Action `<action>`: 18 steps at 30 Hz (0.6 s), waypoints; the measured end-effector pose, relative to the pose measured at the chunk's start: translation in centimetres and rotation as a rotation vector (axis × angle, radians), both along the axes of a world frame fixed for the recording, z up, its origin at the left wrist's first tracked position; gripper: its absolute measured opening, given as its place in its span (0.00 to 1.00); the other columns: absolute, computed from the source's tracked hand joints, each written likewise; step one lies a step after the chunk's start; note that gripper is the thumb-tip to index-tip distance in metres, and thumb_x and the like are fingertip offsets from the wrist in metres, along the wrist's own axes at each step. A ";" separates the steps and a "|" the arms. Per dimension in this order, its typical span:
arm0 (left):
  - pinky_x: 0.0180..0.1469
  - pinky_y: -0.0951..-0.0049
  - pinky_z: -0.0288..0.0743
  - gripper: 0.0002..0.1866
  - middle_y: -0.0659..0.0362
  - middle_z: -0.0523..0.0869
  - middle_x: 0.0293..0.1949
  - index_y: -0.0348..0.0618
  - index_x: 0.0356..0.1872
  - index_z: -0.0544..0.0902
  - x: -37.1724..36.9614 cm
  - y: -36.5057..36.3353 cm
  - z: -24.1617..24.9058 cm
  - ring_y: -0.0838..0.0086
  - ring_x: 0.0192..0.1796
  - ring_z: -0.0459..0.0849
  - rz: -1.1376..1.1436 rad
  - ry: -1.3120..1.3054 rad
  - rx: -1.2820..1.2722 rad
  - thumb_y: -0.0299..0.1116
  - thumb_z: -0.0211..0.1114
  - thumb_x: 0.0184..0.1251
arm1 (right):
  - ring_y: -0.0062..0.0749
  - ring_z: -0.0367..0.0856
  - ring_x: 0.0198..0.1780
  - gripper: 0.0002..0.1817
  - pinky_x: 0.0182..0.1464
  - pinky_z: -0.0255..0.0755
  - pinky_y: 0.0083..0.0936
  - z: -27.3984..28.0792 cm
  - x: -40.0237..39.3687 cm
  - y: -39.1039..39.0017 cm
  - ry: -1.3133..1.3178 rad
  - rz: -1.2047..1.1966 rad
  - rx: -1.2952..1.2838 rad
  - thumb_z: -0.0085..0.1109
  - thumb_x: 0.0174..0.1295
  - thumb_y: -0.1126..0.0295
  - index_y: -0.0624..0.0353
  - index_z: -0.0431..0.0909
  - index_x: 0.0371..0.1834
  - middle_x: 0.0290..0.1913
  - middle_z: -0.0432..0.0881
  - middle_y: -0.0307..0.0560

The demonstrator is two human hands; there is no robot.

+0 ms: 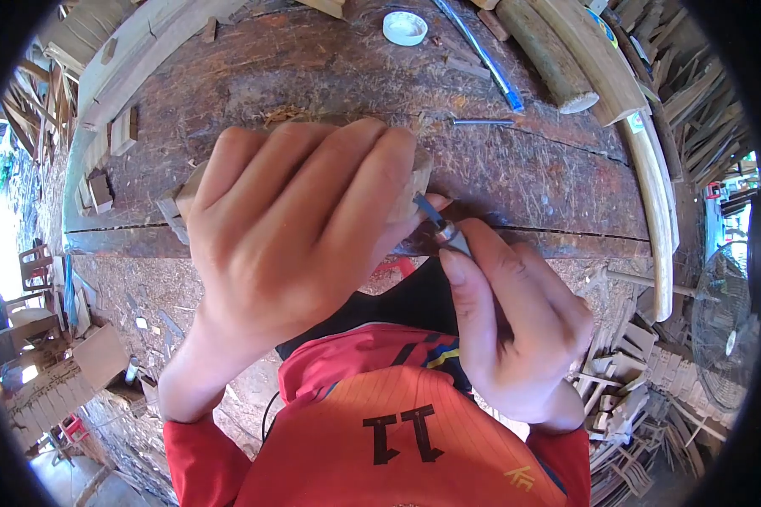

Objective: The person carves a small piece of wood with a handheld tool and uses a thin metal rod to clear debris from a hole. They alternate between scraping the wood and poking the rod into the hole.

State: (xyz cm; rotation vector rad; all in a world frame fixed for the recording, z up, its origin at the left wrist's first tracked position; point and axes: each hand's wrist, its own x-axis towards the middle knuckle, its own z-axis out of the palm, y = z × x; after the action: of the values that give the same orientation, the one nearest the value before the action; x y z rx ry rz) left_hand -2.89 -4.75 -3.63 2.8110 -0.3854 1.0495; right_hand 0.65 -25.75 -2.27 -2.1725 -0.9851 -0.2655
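My left hand (292, 215) is closed over a pale wooden piece (421, 173) at the near edge of the workbench, and its back hides most of the wood. Beside it, my right hand (516, 308) pinches a small chisel (450, 235) with a narrow grey blade, a shiny metal collar and a light handle. The blade tip points up and left, close to the end of the wooden piece; whether it touches cannot be made out. The rest of the handle is hidden inside my right palm.
The dark, scratched workbench (313, 76) carries a round white lid (405, 29), a blue-and-silver tube (490, 63), a thin metal tool (482, 122) and a round log (558, 63). Small wood offcuts (123, 131) lie at left. A fan (727, 329) stands at right.
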 end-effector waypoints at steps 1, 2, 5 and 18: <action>0.47 0.62 0.77 0.25 0.55 0.93 0.48 0.40 0.54 0.90 0.0 0.0 0.0 0.61 0.45 0.90 -0.004 0.004 -0.005 0.42 0.79 0.57 | 0.36 0.86 0.28 0.11 0.31 0.78 0.28 0.0 0.1 0.0 0.050 0.006 0.024 0.70 0.71 0.75 0.70 0.88 0.52 0.35 0.88 0.52; 0.47 0.62 0.78 0.25 0.55 0.93 0.48 0.40 0.54 0.90 0.1 0.0 0.0 0.61 0.45 0.90 -0.004 0.006 -0.008 0.41 0.79 0.56 | 0.37 0.86 0.28 0.11 0.32 0.78 0.28 0.0 0.1 0.0 0.064 0.004 0.030 0.70 0.71 0.75 0.71 0.88 0.52 0.35 0.88 0.53; 0.48 0.62 0.78 0.25 0.55 0.93 0.48 0.40 0.54 0.90 0.2 0.1 -0.1 0.61 0.45 0.90 -0.002 0.004 -0.017 0.40 0.80 0.54 | 0.39 0.88 0.29 0.12 0.33 0.79 0.28 -0.3 -0.2 0.2 0.028 -0.015 0.015 0.70 0.71 0.74 0.71 0.88 0.52 0.36 0.89 0.55; 0.45 0.63 0.75 0.24 0.56 0.93 0.46 0.41 0.53 0.90 0.5 -0.1 0.4 0.61 0.43 0.90 0.009 0.016 -0.039 0.38 0.80 0.54 | 0.43 0.90 0.33 0.10 0.36 0.81 0.28 -1.1 -0.3 1.0 0.136 -0.038 0.170 0.69 0.72 0.75 0.70 0.87 0.52 0.37 0.89 0.56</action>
State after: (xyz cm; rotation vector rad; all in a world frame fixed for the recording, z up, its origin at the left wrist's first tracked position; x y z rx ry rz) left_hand -2.40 -4.85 -3.20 2.7878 -0.3468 1.0237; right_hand 0.34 -24.71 -3.34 -2.0279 -0.8157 -0.2084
